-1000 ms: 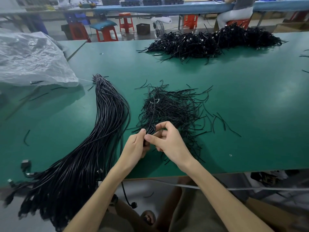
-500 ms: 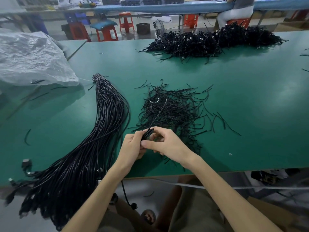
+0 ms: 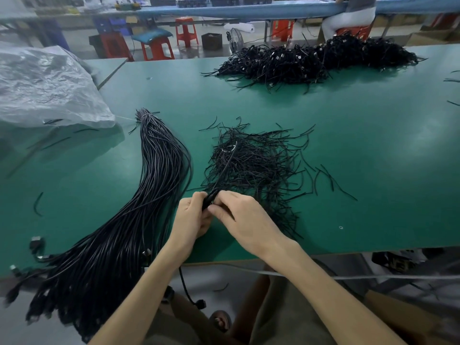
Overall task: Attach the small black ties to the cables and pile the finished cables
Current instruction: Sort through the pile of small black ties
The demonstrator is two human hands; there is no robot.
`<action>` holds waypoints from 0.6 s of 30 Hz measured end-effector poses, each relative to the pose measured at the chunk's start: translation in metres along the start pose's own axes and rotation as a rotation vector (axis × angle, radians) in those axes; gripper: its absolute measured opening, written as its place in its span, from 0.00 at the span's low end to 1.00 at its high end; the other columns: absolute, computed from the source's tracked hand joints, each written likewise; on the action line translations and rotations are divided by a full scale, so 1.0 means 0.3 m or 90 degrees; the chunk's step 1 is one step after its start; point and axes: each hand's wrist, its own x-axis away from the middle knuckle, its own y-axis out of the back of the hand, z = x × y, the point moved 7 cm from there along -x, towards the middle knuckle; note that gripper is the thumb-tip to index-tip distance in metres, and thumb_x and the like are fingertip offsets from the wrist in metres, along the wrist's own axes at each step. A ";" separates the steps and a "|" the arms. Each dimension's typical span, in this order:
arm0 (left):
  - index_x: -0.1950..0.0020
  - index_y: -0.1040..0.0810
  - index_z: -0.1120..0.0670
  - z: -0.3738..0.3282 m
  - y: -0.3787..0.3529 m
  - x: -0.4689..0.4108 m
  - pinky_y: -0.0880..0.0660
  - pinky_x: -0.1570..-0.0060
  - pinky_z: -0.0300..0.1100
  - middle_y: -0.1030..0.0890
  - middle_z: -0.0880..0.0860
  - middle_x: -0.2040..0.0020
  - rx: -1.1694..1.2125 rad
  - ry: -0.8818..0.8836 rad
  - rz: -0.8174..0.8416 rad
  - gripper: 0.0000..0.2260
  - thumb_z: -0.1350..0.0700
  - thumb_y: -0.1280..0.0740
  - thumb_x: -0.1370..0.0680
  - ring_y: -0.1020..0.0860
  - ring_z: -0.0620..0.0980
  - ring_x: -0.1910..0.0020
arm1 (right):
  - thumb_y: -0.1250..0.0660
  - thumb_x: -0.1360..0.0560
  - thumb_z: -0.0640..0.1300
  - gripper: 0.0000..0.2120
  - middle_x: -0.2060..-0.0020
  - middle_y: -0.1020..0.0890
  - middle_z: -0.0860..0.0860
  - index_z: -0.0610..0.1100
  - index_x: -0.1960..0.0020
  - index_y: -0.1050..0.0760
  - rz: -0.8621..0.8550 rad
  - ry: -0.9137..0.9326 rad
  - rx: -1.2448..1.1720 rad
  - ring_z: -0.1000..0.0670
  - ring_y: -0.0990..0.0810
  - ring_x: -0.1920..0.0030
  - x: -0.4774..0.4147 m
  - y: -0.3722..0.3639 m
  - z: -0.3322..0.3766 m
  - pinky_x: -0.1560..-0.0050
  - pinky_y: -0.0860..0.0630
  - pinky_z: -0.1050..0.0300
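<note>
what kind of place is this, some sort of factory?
Most likely a cable assembly workshop or factory floor: a long green worktable holds a thick bundle of black cables, a heap of loose ties and a far pile of finished cables, with red stools and another bench line behind.

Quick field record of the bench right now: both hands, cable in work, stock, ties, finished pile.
left hand: grips the cable in work
right hand: pinches the same cable
cable in work: folded black, between both hands
untied cables: long bundle left of hands, ends over near edge
loose ties: heap just beyond hands
finished pile: far side of green table
</note>
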 end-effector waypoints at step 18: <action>0.34 0.29 0.61 -0.256 -0.016 0.099 0.18 0.61 0.51 0.17 0.59 0.44 -0.141 -0.265 0.197 0.11 0.65 0.46 0.14 0.15 0.60 0.56 | 0.38 0.15 0.42 0.09 0.58 0.23 0.51 0.41 0.53 0.25 -0.172 0.127 0.070 0.50 0.26 0.59 0.006 0.179 0.033 0.57 0.26 0.52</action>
